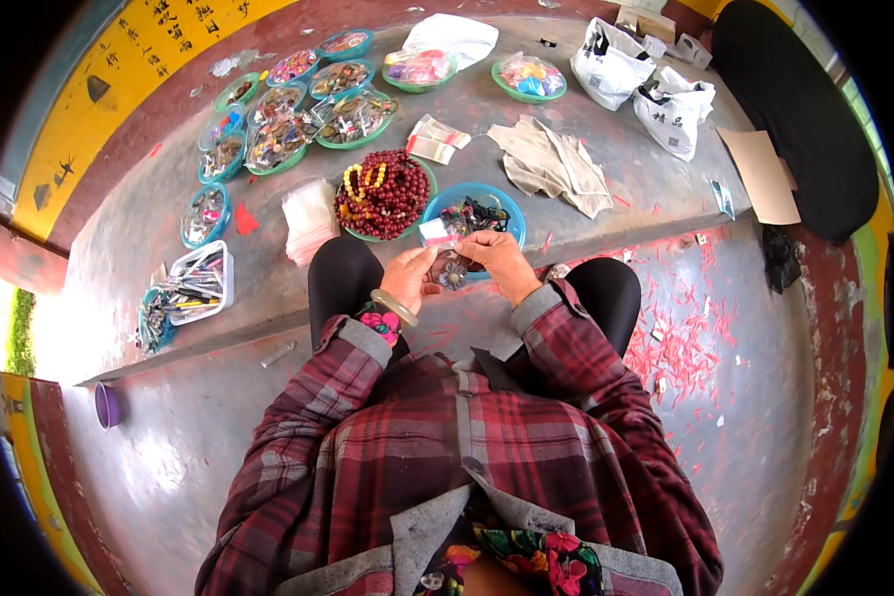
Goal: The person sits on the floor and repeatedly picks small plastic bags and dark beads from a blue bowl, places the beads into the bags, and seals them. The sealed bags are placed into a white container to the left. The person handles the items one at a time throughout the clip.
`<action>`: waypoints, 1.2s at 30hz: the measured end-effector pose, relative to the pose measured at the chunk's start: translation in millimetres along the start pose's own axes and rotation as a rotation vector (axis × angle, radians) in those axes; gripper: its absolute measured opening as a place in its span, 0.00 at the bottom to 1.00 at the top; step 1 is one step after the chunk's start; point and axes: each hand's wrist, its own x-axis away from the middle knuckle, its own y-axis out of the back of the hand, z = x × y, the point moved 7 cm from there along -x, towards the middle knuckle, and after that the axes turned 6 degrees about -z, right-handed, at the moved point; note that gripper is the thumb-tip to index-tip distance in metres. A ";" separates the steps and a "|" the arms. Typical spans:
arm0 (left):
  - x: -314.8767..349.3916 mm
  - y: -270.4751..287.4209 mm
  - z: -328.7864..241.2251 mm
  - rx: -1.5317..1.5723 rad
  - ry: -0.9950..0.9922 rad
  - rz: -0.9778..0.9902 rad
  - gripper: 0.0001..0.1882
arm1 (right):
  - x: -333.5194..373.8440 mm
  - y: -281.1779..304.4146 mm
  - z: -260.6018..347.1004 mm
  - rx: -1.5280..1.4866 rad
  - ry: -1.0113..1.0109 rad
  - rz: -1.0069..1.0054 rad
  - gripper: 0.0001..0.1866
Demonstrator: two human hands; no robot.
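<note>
Near the centre of the frame, a small clear packet (451, 263) of thin, glossy plastic film, with a pink band near its top, encloses a dark flower-shaped piece (454, 277). Both hands grasp it between thumb and fingers: the left hand (407, 278) at its left edge, the right hand (497, 260) at its upper right. Just beyond sits a round blue bowl (517, 214) of tangled, mostly dark small pieces (477, 214). To its left, a green bowl (431, 185) is heaped with round, polished dark-red beads (392, 194), some strung with yellow. Beside this lies a stack of translucent bags (311, 223) with pink edges. Right of centre, a crumpled beige cloth (554, 164) spreads over the smooth grey surface (656, 189). At left, a white rectangular tray (230, 273) holds slender items (201, 283). At upper right stand two creased white plastic bags (611, 65); at right, thin red strips (680, 343) litter the floor (755, 407).
</note>
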 end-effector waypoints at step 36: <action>10.9 -11.5 8.1 0.016 0.053 0.088 0.08 | 3.5 15.2 8.7 -0.220 0.007 -0.161 0.07</action>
